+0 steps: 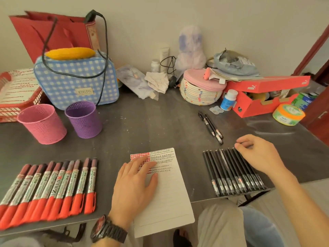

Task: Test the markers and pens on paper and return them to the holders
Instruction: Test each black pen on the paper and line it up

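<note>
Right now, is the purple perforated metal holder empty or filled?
Looks empty: the purple perforated metal holder stands upright, nothing sticks out, only bare inner wall shows.

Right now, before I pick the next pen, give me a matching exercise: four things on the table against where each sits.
Things:
1 red markers
2 row of black pens
3 purple holder
4 paper

Places:
A under the flat left hand
B in a row at the front left of the table
C upright beside the pink holder
D front right, with the right hand at its far end

Pairs: 1-B, 2-D, 3-C, 4-A
</note>
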A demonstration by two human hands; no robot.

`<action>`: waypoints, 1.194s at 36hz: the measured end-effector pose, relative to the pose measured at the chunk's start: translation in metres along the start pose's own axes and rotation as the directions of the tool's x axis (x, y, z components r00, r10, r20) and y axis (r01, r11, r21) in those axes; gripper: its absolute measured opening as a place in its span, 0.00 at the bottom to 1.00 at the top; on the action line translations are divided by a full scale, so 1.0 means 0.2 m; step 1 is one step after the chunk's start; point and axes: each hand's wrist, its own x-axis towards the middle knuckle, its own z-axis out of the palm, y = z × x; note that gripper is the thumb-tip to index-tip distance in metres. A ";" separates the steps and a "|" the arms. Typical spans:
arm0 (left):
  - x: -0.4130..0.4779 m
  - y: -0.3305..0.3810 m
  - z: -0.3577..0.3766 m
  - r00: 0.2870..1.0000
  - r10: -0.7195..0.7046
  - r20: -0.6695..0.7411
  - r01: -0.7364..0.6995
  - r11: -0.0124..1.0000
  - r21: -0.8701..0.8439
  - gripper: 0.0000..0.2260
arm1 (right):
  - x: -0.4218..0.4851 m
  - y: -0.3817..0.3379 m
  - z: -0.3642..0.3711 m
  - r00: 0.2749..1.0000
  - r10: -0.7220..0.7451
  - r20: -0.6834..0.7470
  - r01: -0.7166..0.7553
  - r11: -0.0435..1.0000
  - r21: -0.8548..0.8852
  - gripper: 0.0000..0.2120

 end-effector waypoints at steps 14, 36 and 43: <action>0.00 0.01 -0.02 0.999 -0.026 -0.034 0.023 0.997 -0.076 0.15 | 0.42 -0.41 0.32 0.996 -0.069 0.059 0.086 0.921 -0.379 0.16; 0.00 0.00 -0.02 0.979 -0.025 -0.201 -0.048 0.936 -0.350 0.21 | -0.26 -0.73 0.41 0.896 -0.258 0.361 -0.194 0.505 0.841 0.07; -0.01 -0.03 -0.01 0.983 -0.049 -0.179 -0.014 0.943 -0.331 0.14 | -0.51 -0.80 0.55 0.863 -0.304 0.402 -0.208 0.511 0.834 0.07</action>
